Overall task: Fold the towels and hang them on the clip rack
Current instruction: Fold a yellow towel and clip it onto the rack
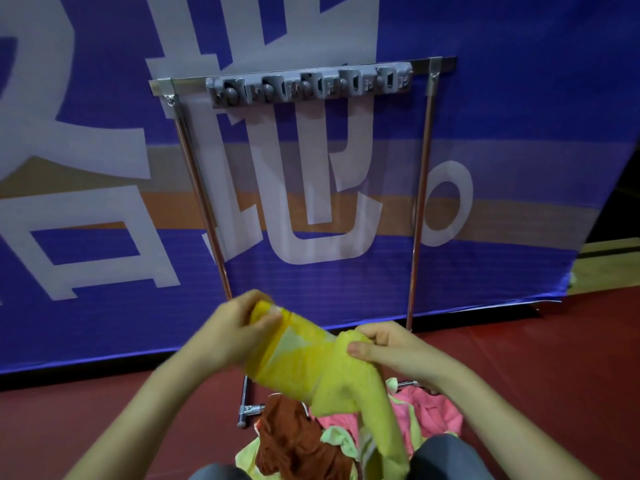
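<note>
A person's left hand [239, 327] pinches one bunched end of a yellow towel [311, 365], fingers and thumb closed on the fabric, while the right hand [388, 348] grips the other gathered end with thumb pressed on top; the cloth stretches between them in mid-air, tilted down toward the right, and a long tail of it hangs below the right hand toward the bottom edge of the view. Beneath the towel, on the dark red floor [554, 375], lies a heap of other towels: a rust-brown towel [294, 441] at left, pale green cloth [337, 438] in the middle and a pink towel [429, 414] at right, piled around the metal foot [246, 407] of the stand. Above the hands rises the clip rack [310, 85], a grey strip of clips fixed to a horizontal bar on two slim upright poles [420, 202], with nothing hanging from it. Behind the stand runs a blue banner [519, 116] bearing large white characters and an orange band.
</note>
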Tool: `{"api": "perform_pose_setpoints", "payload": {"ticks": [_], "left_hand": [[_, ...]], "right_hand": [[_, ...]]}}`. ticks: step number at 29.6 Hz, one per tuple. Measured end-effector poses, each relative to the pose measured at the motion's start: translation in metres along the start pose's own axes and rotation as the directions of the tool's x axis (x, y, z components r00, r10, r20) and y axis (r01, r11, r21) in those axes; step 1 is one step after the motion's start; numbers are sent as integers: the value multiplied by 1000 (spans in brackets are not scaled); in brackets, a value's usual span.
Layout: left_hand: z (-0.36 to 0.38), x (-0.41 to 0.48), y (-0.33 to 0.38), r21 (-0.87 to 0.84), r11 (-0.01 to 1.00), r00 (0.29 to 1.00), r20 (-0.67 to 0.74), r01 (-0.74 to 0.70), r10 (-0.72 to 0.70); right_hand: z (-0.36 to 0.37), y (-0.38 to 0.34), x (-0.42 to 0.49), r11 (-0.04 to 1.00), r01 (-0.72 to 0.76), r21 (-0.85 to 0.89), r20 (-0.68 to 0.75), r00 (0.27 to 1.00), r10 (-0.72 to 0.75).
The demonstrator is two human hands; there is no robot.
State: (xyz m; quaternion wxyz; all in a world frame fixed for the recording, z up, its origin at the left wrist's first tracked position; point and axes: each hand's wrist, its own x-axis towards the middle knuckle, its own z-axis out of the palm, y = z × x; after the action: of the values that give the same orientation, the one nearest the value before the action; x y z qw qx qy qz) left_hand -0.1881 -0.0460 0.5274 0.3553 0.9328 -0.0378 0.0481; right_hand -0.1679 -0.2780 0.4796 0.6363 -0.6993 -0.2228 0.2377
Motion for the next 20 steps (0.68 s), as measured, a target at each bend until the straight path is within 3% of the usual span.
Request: {"api": "perform_pose_setpoints", "payload": {"ticks": [4,6,10,15,20], "left_hand": [[33,-9,27,-271,956,972,168,-116,166],[45,-10,39,-409,903,957,182,-134,224],[51,-8,53,-537,837,979,92,-103,180],[50,-11,55,-579,814,975,154,-42,160],[38,-11,57,-717,697,982,107,-31,154]], "right_hand": [[6,-16,-1,999,26,29,70,997,-28],[10,-25,0,999,44,10,101,994,-45],[12,-40,-2,996,81,31,94,992,-84],[6,-43,-7,990,112,87,73,990,-118],[8,-26,-4,995,20,95,115,993,-31]]}}
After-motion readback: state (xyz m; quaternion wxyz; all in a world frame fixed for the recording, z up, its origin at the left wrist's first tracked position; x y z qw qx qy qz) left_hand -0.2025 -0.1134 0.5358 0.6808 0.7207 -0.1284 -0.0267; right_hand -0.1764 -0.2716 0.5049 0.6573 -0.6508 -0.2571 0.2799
